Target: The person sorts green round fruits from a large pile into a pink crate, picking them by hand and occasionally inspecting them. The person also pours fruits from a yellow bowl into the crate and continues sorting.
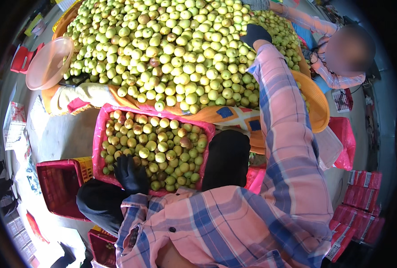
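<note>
A broad heap of round green fruits [171, 50], which look like jujubes, spreads before me on a cloth-edged surface. My right hand [257, 35], in a black glove, reaches out to the heap's far right part. Its fingers are mostly hidden, so a fruit in its grasp cannot be made out. Between my knees stands a crate lined with pink plastic [98, 150], filled with greenish-brown fruits [158, 147]. Over the crate's near left corner lies my left hand [129, 174], also black-gloved, fingers extended and slightly apart on the fruits.
Across the heap at right sits another person [339, 60], one gloved hand [257, 4] at the fruits. An orange basket [314, 100] borders the heap's right side, a pale plastic basin [49, 63] its left. A red-lined crate [59, 187] stands left; pink packages [359, 207] are stacked right.
</note>
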{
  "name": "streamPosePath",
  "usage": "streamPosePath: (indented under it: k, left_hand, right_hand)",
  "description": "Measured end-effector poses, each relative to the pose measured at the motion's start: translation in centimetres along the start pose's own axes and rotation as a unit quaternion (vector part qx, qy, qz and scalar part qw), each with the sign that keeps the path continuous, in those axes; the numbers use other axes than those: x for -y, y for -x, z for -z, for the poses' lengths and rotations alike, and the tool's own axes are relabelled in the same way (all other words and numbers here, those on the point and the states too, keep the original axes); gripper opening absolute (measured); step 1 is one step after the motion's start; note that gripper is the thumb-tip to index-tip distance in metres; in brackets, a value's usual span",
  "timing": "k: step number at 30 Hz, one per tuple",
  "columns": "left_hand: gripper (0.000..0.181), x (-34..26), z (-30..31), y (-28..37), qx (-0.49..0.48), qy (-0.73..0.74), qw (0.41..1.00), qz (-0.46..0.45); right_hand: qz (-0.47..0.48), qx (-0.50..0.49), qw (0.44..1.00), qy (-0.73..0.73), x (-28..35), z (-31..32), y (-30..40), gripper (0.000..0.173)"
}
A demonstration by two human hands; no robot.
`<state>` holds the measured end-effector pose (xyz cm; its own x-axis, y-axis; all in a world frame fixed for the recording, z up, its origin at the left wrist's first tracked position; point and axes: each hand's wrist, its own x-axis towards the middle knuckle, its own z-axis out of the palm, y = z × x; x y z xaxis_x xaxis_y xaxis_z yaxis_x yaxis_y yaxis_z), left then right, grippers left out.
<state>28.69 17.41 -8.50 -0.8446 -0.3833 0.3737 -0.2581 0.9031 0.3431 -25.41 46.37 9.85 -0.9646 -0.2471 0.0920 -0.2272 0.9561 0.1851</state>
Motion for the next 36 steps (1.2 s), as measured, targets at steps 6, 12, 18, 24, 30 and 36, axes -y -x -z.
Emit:
streamPosePath:
  k: [6,12,18,24,30,36]
  left_hand:
    - [0.068,0.0,0.6,-0.1,0.012,0.019,1.0,0.008]
    - [0.064,-0.8,1.3,-0.6,0.025,0.014,0.999,0.026]
    - [0.062,-1.1,1.5,-0.7,0.042,0.013,0.998,0.039]
    - [0.061,-0.6,0.9,0.4,0.021,0.031,0.997,0.066]
    - [0.065,-0.6,1.5,-0.2,-0.013,0.044,0.998,0.053]
    - [0.073,-0.7,1.1,0.1,-0.023,0.079,0.994,0.069]
  right_hand:
    - [-0.084,0.016,0.994,0.072,3.3,-0.6,-0.1,0.032]
    - [-0.042,-0.047,0.998,0.02,1.4,-1.2,0.8,0.036]
    - [0.081,-0.184,0.962,-0.184,-0.8,-0.6,4.1,0.042]
    - [0.288,0.036,0.88,-0.376,11.8,0.8,19.5,0.042]
    - [0.345,0.176,0.828,-0.406,23.1,-1.6,27.3,0.046]
    - [0.47,0.115,0.805,-0.343,28.2,-4.1,28.3,0.04]
